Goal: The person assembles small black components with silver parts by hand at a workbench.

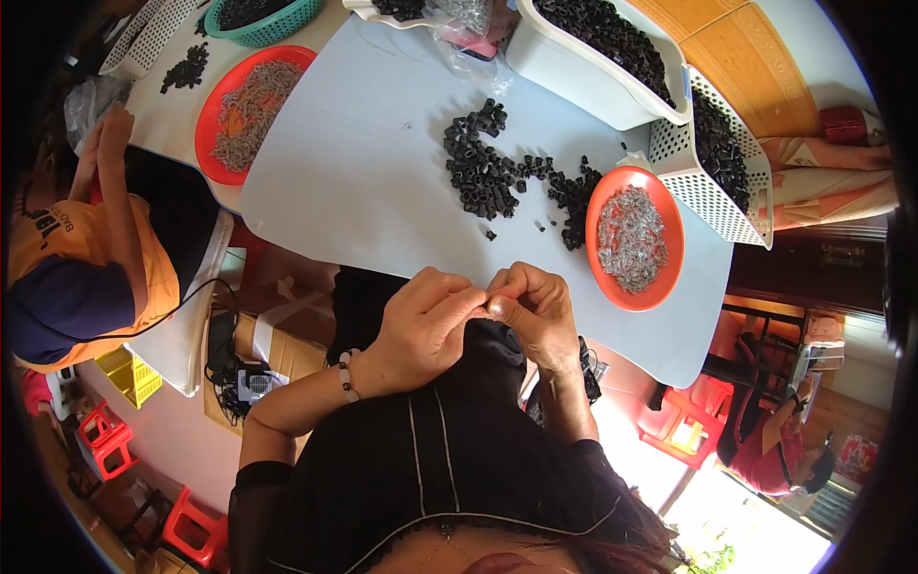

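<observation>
In front of my chest, just off the table's near edge, both hands meet at the fingertips. My left hand [427,322] is closed in a pinch, and my right hand [538,314] pinches against it. A dark sliver shows between the fingertips; the rest of it is covered. Beyond them, a loose pile of small black hollow plastic pieces [483,170] lies on the pale blue table [363,163]. An orange-red oval tray [595,251] of small clear plastic pieces [631,239] sits to the right, close to my right hand.
A white tub [574,81] and a perforated white basket [688,196], both full of black pieces, stand at the far right. At left, another person [96,258] works by a red tray [205,134] and a green basket [277,29]. Red stools [196,526] stand on the floor.
</observation>
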A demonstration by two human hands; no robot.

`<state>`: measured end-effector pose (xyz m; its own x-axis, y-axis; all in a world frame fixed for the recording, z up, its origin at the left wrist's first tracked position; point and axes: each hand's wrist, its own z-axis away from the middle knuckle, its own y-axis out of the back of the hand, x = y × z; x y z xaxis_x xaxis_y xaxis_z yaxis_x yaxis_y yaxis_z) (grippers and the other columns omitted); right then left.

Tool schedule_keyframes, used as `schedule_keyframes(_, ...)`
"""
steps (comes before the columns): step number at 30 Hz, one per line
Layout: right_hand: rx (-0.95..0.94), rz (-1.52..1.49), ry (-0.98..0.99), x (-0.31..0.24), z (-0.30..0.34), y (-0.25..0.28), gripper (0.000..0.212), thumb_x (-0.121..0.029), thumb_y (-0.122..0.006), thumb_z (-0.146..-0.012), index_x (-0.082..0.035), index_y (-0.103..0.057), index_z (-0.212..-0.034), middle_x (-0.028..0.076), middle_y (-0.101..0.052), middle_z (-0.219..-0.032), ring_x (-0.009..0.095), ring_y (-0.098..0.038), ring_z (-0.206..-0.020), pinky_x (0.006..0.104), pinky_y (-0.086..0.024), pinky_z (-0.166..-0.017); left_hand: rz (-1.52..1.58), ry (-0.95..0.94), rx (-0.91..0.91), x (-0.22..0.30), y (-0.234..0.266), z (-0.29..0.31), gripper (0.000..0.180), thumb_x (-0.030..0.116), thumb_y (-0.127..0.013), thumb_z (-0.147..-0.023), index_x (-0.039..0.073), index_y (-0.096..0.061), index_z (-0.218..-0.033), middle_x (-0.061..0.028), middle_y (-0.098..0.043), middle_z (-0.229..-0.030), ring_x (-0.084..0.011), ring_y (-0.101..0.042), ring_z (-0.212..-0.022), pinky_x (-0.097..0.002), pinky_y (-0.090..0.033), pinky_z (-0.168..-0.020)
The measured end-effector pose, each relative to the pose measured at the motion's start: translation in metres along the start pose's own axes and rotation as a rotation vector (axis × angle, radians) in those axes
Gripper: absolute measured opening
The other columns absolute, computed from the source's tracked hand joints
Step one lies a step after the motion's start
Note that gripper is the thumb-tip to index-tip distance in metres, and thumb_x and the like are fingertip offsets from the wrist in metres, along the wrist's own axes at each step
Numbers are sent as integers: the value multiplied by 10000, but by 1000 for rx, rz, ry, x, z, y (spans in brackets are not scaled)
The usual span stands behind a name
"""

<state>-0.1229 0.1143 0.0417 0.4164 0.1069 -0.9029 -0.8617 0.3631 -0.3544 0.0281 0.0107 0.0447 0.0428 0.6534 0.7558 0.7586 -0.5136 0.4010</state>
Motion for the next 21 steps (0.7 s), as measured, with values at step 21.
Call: schedule_keyframes(21,55,111,189,0,6,8,161,38,-690,-883,4,-632,-1029,56,-658,-954,134,-643,-913,283,-521,-863,868,644,-39,-13,-13,6,155,46,-694,-910,-37,-662,-1038,-53,-668,-882,-73,-600,-758,-227,-498,-645)
